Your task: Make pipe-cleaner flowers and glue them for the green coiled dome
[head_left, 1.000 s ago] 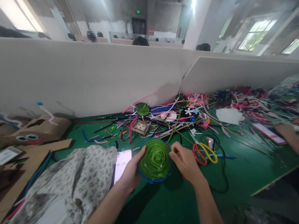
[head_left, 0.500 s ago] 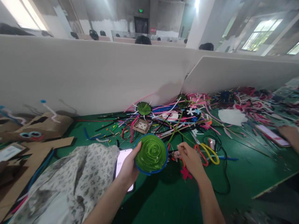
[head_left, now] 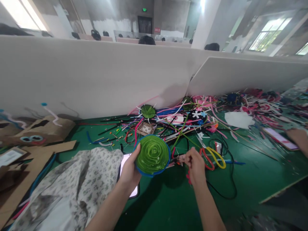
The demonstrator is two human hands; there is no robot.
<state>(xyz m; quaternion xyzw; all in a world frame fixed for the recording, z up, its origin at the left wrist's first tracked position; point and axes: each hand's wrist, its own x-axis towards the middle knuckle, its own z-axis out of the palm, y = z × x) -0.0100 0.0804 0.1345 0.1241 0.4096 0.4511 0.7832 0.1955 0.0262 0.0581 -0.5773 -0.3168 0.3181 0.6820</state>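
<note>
My left hand [head_left: 131, 171] grips the left edge of a round green disc [head_left: 153, 155]. Its face is coiled in a spiral of fuzzy green, with a blue rim around it. To the right of the disc, my right hand [head_left: 196, 165] is closed in a pinch low over the table; what its fingers hold, if anything, I cannot make out. A red flower shape [head_left: 188, 177] shows partly from behind that hand. Scissors [head_left: 209, 153] with red and yellow handles lie just right of my right hand. Under my left hand is a lit phone [head_left: 133, 191], partly covered.
Pipe cleaners [head_left: 173, 120] in several colours heap along a white partition [head_left: 96, 80]. A small tray [head_left: 145, 128] with white bits sits behind the disc. Patterned cloth [head_left: 84, 179] and cardboard pieces [head_left: 60, 146] lie at left. Another person's hand [head_left: 297, 138] is by a second phone [head_left: 281, 138].
The disc in my left hand has shifted slightly left and up. My right hand has moved a little to the right and turned, now covering most of the red flower shape.
</note>
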